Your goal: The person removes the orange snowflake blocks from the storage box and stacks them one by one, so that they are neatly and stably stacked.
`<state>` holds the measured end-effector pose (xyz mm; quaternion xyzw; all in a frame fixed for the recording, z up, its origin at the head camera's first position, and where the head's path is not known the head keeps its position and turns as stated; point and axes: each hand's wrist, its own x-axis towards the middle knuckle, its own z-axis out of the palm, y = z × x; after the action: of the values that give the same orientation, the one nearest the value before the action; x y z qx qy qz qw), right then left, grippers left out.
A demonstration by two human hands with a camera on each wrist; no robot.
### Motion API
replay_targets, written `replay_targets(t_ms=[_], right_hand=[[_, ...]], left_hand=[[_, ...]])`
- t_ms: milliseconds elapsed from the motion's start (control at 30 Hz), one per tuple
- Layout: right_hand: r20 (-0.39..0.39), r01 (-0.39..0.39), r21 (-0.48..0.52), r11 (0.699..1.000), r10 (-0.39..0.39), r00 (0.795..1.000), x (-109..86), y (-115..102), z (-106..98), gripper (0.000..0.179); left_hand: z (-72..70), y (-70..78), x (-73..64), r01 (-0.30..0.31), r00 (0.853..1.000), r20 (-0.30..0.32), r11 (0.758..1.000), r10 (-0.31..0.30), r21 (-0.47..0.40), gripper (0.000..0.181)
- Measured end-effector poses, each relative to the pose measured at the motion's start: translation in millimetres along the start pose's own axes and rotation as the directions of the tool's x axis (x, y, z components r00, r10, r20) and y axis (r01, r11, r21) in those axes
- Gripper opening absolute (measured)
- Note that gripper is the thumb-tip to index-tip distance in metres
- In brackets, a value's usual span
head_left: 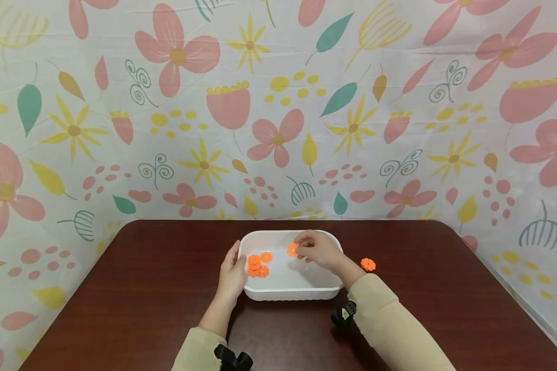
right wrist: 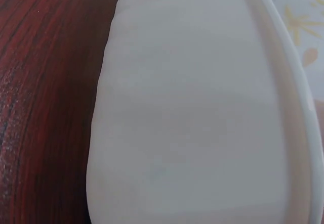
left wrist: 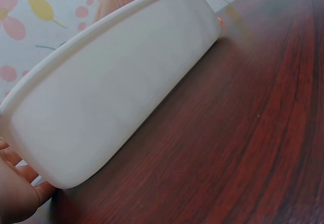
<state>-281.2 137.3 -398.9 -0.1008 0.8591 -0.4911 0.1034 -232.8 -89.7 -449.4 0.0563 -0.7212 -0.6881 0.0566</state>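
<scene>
A white plastic tray (head_left: 292,294) stands on the brown table, its outer wall (left wrist: 111,82) filling much of the left wrist view. My left hand (head_left: 231,273) grips the tray's left side, with the thumb at the rim and the fingers along the outside. Over the tray's far right part, my right hand (head_left: 319,249) pinches an orange flower-shaped disc (head_left: 292,249) between thumb and fingers. Several more orange flower-shaped discs (head_left: 255,266) lie bunched at the left end of the tray floor, some overlapping. The right wrist view shows mainly the tray's outer side (right wrist: 192,102).
Outside the tray, to the right of it, an orange flower-shaped disc (head_left: 367,265) lies on the dark brown tabletop (head_left: 167,288). Behind the table's far edge hangs a white cloth (head_left: 278,196) printed with flowers and leaves. Black wrist cameras (head_left: 344,314) sit at both sleeves.
</scene>
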Motion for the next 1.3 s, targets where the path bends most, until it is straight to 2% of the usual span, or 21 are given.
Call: replay_targets(t_ms=[400,567,800,1300], right_hand=[[-0.029,0.0,0.078,0.997,0.003,1.0,-3.7,3,-10,0.022],[-0.034,0.007,0.102,0.995,-0.004,0.999,-5.9,3,-15,0.024],[-0.051,0.015,0.118,0.993,-0.009,0.999,-7.6,5,-19,0.022],[-0.094,0.026,0.171,0.985,-0.009,0.996,-11.7,9,-26,0.025]], left_hand=[[0.1,0.6,-0.9,0.017,1.0,-0.002,1.0,-0.017,0.005,0.05],[0.4,-0.3,0.5,0.005,1.0,-0.003,1.0,-0.005,-0.003,0.05],[0.4,0.5,-0.5,0.03,1.0,-0.004,1.0,-0.03,0.004,0.05],[-0.4,-1.7,0.1,0.013,1.0,-0.005,1.0,-0.013,-0.003,0.05]])
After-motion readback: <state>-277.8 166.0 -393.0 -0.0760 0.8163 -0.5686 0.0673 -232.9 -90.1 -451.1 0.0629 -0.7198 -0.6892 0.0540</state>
